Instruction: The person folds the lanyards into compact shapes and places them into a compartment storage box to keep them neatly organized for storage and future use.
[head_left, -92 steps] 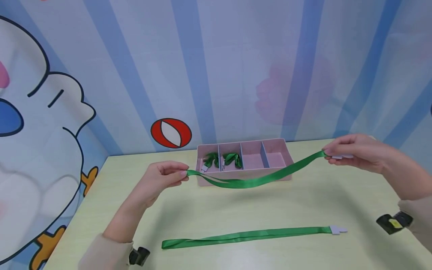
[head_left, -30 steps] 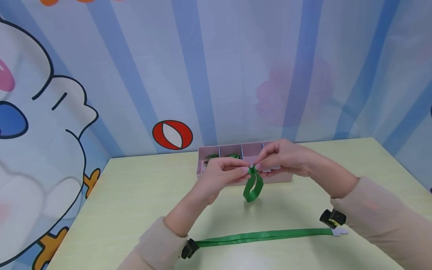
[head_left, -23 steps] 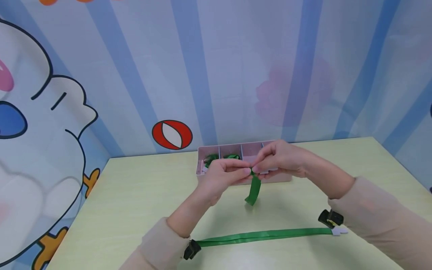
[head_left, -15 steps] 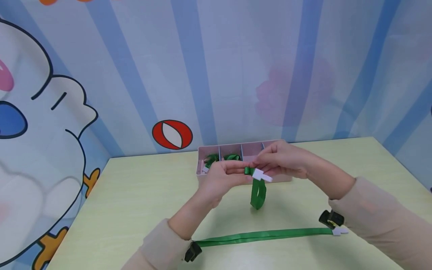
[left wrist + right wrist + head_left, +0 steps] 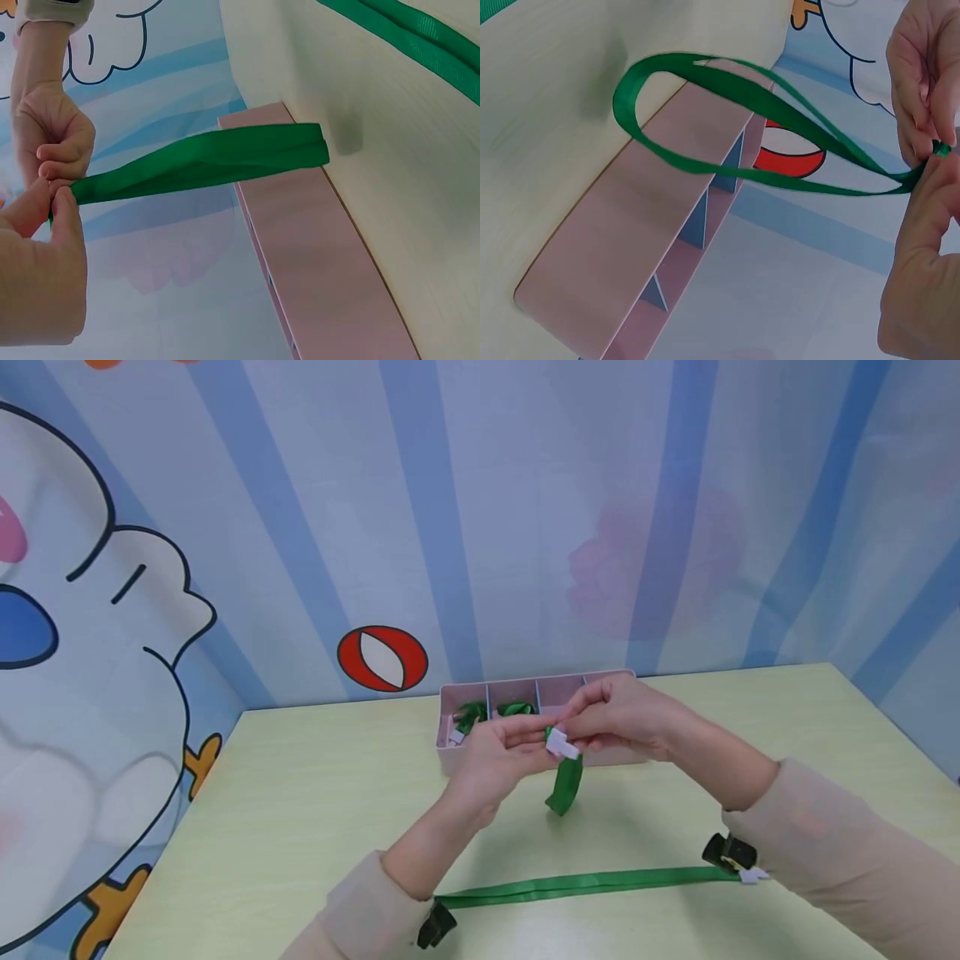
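My left hand [image 5: 491, 760] and right hand [image 5: 630, 718] meet fingertip to fingertip above the table, in front of a pink divided box. Between them they pinch a folded green lanyard [image 5: 566, 785]. Its white plastic clip [image 5: 561, 744] lies across my left fingers, close to the right fingertips. Below the hands the remaining ribbon hangs as a loop, seen broad in the right wrist view as a green lanyard loop [image 5: 735, 86]. The left wrist view has my left thumb and finger on the lanyard [image 5: 202, 161]; the bunched folds are mostly hidden by fingers.
A second green lanyard [image 5: 585, 886] lies stretched along the table's near part, its white clip [image 5: 750, 876] at the right. The pink box [image 5: 450, 762] stands at the back against the printed backdrop, with bundled green lanyards [image 5: 516, 708] in its two left compartments.
The hands, earlier wide apart with the lanyard stretched between them, have come together and doubled it into a short hanging loop. The clip has come into sight and shifted slightly left.
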The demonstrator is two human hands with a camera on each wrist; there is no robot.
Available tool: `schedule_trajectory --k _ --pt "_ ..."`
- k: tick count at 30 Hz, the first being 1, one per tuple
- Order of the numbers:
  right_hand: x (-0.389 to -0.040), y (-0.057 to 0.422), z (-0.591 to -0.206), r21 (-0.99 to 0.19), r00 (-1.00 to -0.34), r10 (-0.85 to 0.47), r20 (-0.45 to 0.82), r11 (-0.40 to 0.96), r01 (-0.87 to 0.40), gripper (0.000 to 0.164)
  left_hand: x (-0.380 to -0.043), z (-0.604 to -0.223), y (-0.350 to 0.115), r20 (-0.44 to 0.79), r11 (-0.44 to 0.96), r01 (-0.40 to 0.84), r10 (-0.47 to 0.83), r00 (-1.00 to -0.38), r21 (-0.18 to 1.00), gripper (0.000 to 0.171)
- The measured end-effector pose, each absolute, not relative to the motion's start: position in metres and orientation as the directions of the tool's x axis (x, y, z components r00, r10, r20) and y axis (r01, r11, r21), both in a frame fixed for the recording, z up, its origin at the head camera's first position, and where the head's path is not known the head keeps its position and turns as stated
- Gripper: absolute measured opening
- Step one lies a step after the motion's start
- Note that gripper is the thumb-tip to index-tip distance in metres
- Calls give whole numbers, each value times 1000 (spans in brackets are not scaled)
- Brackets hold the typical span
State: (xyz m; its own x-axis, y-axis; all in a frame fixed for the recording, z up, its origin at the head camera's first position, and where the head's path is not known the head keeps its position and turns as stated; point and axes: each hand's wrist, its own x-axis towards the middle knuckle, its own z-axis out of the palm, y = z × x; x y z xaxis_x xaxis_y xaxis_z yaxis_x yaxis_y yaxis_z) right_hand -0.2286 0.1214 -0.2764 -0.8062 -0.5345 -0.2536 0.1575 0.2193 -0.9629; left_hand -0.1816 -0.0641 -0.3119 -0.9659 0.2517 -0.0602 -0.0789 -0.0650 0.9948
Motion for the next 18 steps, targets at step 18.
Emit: schedule_trajectory --k 18 --pt "-224 113 -284 -959 -882 -463 -83 278 -56 11 -173 -302 -63 -43 -139 -69 175 -984 988 29"
